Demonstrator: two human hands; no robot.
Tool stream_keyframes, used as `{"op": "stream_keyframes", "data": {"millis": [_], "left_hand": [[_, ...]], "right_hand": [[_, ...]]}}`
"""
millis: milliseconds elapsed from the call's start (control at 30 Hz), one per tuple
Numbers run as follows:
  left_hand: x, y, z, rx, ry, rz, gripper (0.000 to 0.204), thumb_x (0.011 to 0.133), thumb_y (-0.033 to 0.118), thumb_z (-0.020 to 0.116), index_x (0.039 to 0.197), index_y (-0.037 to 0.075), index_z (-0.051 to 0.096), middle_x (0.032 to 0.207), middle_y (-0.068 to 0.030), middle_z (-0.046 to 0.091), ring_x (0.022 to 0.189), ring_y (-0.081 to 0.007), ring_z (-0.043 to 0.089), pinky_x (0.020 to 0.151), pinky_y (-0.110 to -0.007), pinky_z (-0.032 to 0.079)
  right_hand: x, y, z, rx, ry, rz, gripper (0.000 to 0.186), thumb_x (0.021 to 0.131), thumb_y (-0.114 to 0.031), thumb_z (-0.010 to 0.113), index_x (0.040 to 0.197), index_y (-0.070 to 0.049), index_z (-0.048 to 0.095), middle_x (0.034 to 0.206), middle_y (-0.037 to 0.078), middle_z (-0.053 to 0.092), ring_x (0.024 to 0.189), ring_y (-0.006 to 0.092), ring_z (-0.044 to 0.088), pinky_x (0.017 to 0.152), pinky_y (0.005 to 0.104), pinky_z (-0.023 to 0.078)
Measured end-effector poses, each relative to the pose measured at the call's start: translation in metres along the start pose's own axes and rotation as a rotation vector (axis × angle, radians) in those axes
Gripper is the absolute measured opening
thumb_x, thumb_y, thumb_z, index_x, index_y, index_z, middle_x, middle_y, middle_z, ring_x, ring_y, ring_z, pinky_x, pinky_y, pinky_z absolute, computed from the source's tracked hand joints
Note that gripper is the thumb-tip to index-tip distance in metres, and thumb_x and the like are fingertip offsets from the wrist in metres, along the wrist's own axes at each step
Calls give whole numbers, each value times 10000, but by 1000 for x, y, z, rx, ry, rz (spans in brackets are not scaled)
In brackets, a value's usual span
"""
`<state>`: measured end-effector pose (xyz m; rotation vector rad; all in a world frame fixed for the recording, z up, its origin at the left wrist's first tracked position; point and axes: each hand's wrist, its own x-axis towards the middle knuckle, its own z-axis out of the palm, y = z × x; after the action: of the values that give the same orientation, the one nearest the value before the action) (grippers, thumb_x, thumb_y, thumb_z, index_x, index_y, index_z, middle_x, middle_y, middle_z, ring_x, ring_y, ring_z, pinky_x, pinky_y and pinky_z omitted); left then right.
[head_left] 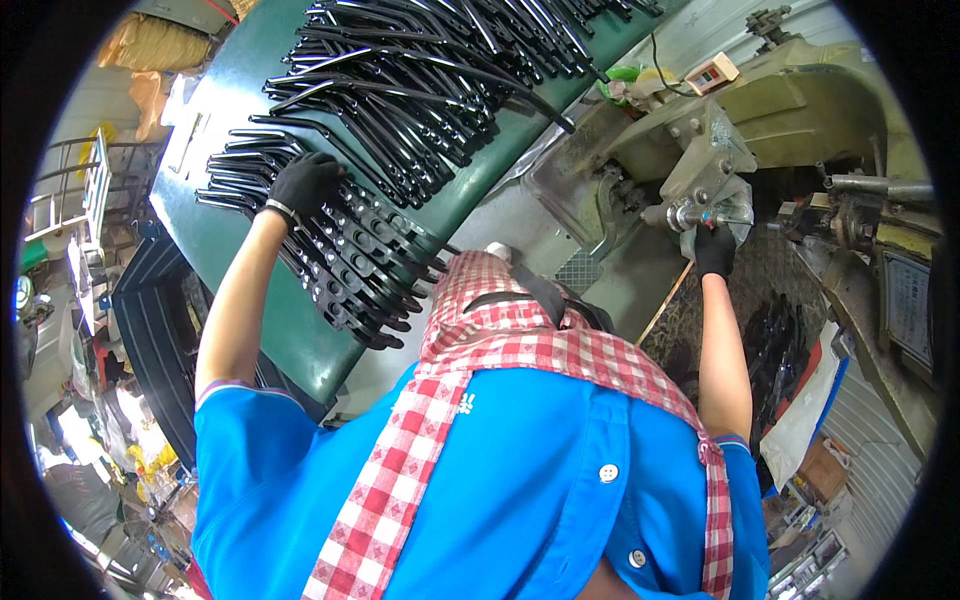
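My left hand [305, 187], in a black glove, rests with curled fingers on a row of black bent metal bars [250, 160] on the green table. Its fingers close round one of the bars, though black on black hides the fingertips. Nearest to it lie black metal pieces with round holes [362, 240], lined up side by side. My right hand [713, 250], also gloved in black, reaches up to the metal tooling [715, 207] of a machine. Its fingers are closed at the lower side of the tooling; what they hold is mostly hidden.
A large heap of black bent bars [400, 85] covers the far part of the green table [300, 345]. The green-grey machine [800, 105] stands at the right, with a small control box [712, 74] on it. More black parts [775, 345] lie below right. A dark crate [160, 320] stands at the left.
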<state>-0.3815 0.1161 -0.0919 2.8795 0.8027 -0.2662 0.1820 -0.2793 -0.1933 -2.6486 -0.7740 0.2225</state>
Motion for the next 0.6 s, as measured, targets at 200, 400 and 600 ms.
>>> {"op": "stream_keyframes", "data": {"millis": [200, 400, 600], "left_hand": [[-1, 18, 4, 12, 152, -395, 234, 780, 181, 563, 1003, 128, 612, 1064, -89, 597, 1017, -301, 564, 861, -405, 449], [94, 68, -42, -114, 414, 8, 235, 823, 208, 564, 1047, 147, 598, 1089, -89, 581, 971, -327, 576, 794, -418, 479], [233, 123, -75, 64, 35, 312, 219, 836, 276, 581, 984, 126, 641, 886, -145, 653, 849, -335, 631, 694, -427, 507]], "right_hand": [[-2, 15, -1, 211, 71, -1, 302, 788, -273, 677, 920, -7, 625, 787, 164, 653, 773, 310, 640, 646, 375, 481], [-43, -62, -82, 1568, -95, 132, 51, 859, -54, 633, 894, -63, 597, 798, 24, 577, 714, 135, 559, 592, 271, 470], [-72, -145, -130, 1447, -6, 74, 148, 814, -89, 692, 882, -26, 577, 756, 64, 578, 647, 148, 568, 565, 298, 498]]}}
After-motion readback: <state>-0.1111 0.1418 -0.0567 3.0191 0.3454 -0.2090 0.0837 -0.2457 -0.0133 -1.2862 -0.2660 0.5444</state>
